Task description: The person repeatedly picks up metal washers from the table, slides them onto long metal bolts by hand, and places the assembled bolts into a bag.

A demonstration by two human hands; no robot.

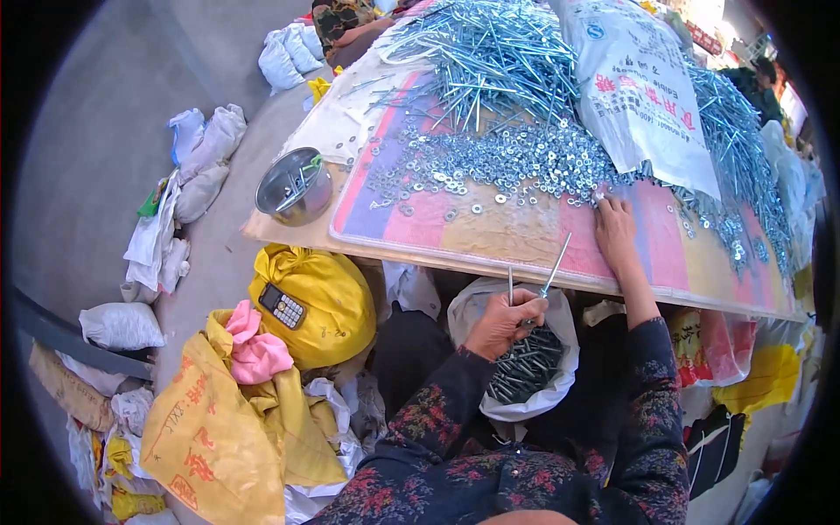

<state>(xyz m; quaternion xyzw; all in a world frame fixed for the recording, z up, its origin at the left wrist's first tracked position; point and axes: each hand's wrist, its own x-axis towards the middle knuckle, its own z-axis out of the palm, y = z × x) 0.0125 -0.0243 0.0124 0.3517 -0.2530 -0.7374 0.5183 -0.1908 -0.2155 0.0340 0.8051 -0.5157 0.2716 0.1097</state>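
Observation:
My left hand (509, 322) is closed around long metal bolts above an open white sack. One bolt (555, 265) slants up to the right out of the fingers, and a second shaft (511, 285) points upward. Dark bolts (528, 366) fill the white sack (560, 385) below that hand. On the table's near side, my right hand (617, 229) has its fingertips drawn together at the edge of a heap of small silvery washers and nuts (534, 157). What those fingertips pinch is too small to make out.
Long threaded rods (490, 61) are piled behind the washers, beside a white printed sack (643, 96). A metal bowl (293, 206) stands at the table's left corner. Below it, a phone (283, 305) lies on a yellow bundle (337, 306). Filled bags (201, 192) line the floor at left.

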